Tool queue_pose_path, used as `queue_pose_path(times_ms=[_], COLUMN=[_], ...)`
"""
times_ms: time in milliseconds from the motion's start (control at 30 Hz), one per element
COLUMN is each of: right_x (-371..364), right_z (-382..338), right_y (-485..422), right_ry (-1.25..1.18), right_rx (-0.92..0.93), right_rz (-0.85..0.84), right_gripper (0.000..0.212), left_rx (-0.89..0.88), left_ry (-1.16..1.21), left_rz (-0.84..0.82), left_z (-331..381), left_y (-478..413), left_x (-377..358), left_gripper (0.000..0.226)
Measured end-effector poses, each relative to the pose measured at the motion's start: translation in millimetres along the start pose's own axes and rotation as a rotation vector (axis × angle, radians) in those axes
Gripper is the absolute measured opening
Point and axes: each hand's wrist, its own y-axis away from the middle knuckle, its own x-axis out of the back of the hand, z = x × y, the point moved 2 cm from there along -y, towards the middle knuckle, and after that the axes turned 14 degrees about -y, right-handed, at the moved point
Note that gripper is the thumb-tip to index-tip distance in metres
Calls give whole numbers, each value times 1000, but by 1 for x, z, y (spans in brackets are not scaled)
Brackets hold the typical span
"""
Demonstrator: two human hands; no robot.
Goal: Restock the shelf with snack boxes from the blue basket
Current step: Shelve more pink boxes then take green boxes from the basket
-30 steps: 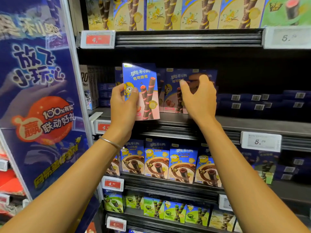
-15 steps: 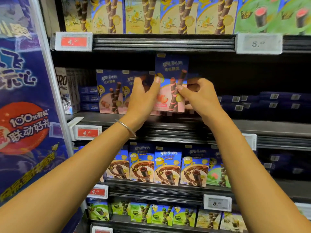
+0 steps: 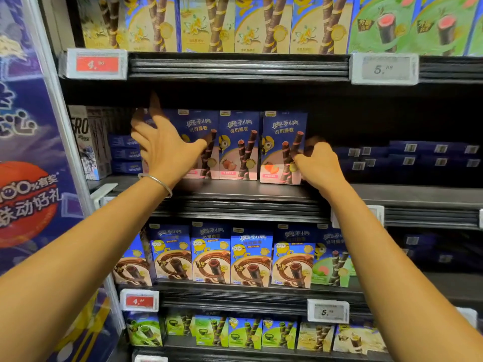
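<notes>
Head view: a stocked shop shelving unit is seen from the front, with both bare arms reaching up into it.
Left hand [image 3: 167, 147]: held open with the fingers spread wide, left of centre in the frame. It is laid over the front of the leftmost box. Whether the palm presses on it cannot be told.
Bracelet [image 3: 156, 180]: a thin silver bangle is worn on the left wrist.
Right hand [image 3: 317, 163]: the fingers are curled round the right edge of the rightmost strawberry box, right of centre, and the box is pinched there.
Hands together: they are kept well apart, one at each end of the row of three.
Rightmost strawberry box [image 3: 283, 147]: a blue and pink wafer-roll box, stood upright at the front of the middle shelf [image 3: 261, 192].
Middle box [image 3: 239, 145]: the same kind, upright, just beside it on the left.
Leftmost box [image 3: 201, 131]: the same kind, half hidden by the left hand.
Flat dark blue packs [image 3: 418, 155]: stacked on the same shelf at the right of the frame.
Chocolate boxes [image 3: 211, 254]: lined up upright on the shelf below.
Vanilla boxes [image 3: 209, 22]: ranged along the top of the frame.
Red price tag [image 3: 96, 64]: clipped to the upper shelf edge at upper left.
Grey price tag [image 3: 384, 68]: clipped to the same edge at upper right.
Promotional banner [image 3: 31, 152]: the left edge of the frame is filled by it.
</notes>
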Motion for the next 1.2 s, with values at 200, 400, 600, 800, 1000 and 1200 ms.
queue_pose_path(times_ms=[200,400,600,800,1000,1200], right_x=[-6,-11,-17,-20,-23,-35], right_z=[-5,-6,-7,-7,-9,-8], right_y=[-1,-3,-3,-4,-4,-4], right_ry=[130,225,261,168,-117,-157], right_rx=[17,1,10,-9,-74,-106], right_rz=[-31,-66,-87,-74,-99,-151], right_gripper=[11,8,6,6,18,27], left_rx=[80,125,139,160,177,213], left_ry=[62,73,39,19,-21,-12], left_rz=[-36,-103,-86,-100,-132,-145], left_z=[-12,-23,-28,-34,-36,-37], left_y=[-4,-7,-7,-9,-14,-18], left_x=[-5,-8,-12,-13,-17,-20], left_gripper=[133,137,143,152,154,149])
